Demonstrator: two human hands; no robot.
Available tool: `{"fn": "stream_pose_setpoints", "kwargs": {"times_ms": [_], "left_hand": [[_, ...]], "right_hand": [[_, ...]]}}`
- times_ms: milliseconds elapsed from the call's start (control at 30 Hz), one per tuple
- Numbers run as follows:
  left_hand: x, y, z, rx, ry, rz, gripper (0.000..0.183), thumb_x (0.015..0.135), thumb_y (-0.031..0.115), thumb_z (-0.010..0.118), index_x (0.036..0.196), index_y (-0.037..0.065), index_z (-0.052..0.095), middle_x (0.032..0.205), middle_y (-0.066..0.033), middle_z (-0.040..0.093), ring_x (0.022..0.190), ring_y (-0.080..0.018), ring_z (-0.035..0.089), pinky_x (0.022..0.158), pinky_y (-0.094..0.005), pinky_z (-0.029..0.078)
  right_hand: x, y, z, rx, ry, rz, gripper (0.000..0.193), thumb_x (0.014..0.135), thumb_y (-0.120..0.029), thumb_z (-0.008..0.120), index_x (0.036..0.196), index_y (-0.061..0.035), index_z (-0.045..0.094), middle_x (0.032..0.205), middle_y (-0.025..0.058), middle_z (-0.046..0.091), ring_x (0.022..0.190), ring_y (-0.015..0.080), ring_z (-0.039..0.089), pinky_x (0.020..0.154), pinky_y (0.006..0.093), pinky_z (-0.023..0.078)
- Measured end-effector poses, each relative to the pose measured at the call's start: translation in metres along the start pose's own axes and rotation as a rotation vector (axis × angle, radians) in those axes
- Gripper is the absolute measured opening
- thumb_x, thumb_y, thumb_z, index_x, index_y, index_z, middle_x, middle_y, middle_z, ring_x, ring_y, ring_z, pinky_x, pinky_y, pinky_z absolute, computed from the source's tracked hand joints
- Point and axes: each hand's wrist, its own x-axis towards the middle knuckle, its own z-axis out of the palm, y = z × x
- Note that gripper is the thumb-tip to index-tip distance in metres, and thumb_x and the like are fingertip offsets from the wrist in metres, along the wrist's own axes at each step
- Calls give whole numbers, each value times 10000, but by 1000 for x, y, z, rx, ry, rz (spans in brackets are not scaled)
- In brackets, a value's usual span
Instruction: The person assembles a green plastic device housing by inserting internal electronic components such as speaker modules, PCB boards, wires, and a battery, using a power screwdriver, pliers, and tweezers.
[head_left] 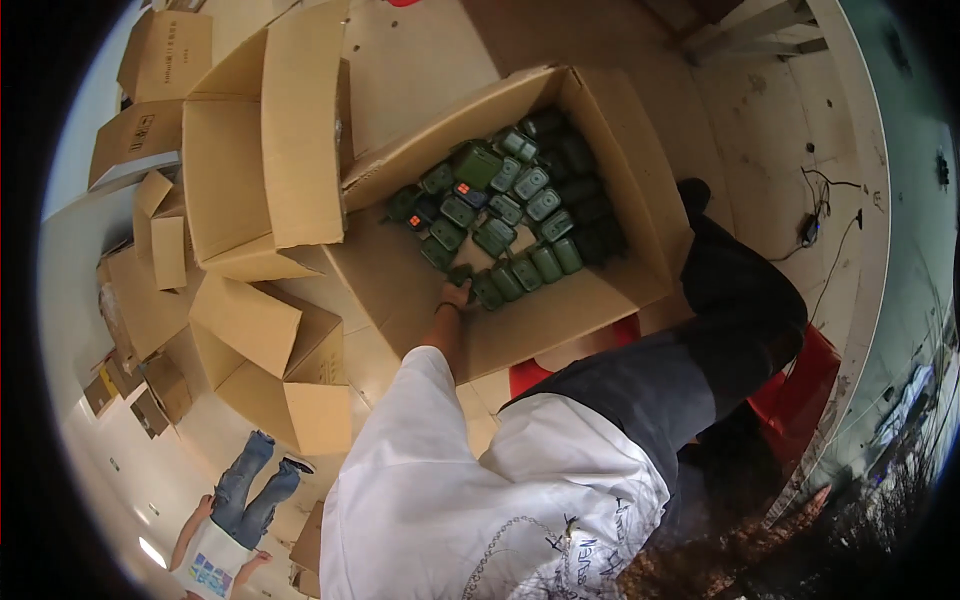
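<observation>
My left hand [455, 294] reaches into a large open cardboard box [395, 315], its fingers closed around a small dark green plastic case [460, 273] at the near left end of a row. Several similar rounded green cases [543, 204] lie close together in the box, some upright, some flat. Two dark items with orange square marks [468, 194] sit among them. The cases along the right side are in shadow. At the lower right, by the table edge, a dim skin-coloured patch may be my right hand [806, 505]; its fingers cannot be made out.
Open cardboard boxes [225, 180] stand to the left, one with raised flaps [255, 315]. A green-topped table [905, 200] runs along the right, with black cables [815, 225] on the floor beside it. Red stools [800, 395] are near my legs. Another person [230, 520] is at lower left.
</observation>
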Motion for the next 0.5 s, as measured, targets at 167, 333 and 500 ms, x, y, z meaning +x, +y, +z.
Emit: {"fn": "stream_pose_setpoints", "kwargs": {"times_ms": [167, 333, 500], "left_hand": [[-33, 4, 3, 34, 154, 46, 829, 814, 507, 802, 1321, -113, 585, 1317, -347, 632, 1232, -489, 620, 1036, -487, 514], [-138, 32, -43, -176, 181, 374, 690, 835, 351, 786, 1316, -66, 519, 1221, -318, 675, 1195, -471, 647, 1010, -477, 527], [-313, 115, -137, -647, -190, 763, 666, 824, 151, 810, 1403, -11, 524, 1334, -193, 642, 1123, -201, 656, 985, -375, 527]], "right_hand": [[-5, -2, 0, -42, -22, 18, 854, 824, -116, 741, 1593, -15, 384, 1651, 212, 362, 1528, 388, 352, 1266, 476, 269], [-11, -1, 0, -32, 27, 47, 866, 815, -120, 753, 1592, -13, 386, 1650, 215, 363, 1528, 391, 351, 1267, 476, 267], [-9, -5, -8, 16, 141, 47, 879, 805, -124, 766, 1590, -11, 387, 1649, 218, 364, 1529, 393, 349, 1268, 477, 265]]}}
